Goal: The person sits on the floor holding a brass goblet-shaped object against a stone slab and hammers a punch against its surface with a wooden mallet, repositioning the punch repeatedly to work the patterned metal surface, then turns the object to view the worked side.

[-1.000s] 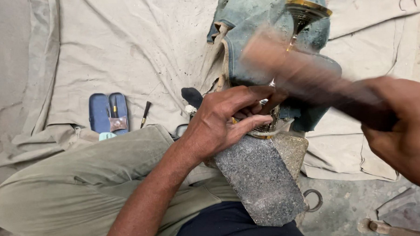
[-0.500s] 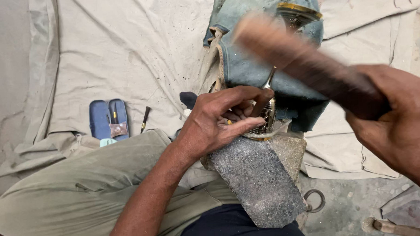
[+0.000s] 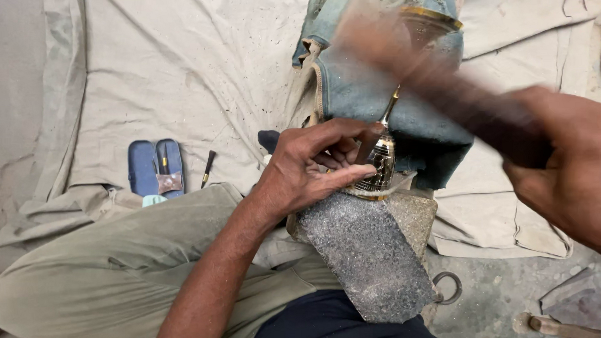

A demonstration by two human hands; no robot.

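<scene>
Fingers (image 3: 344, 177) of the left hand (image 3: 310, 165) pinch a brass piece (image 3: 380, 163) at frame centre; right hand (image 3: 574, 173) grips a blurred wooden mallet (image 3: 437, 84) angled upper left.

A floor-level metalworking workshop is indicated. A canvas sheet (image 3: 197, 72) is spread over a bare concrete floor (image 3: 511, 288). A stone block (image 3: 367, 253) is set as an anvil, small tools (image 3: 208, 168) are laid beside an open blue case (image 3: 155, 169), and an iron ring (image 3: 449, 287) is seen near the block.
</scene>
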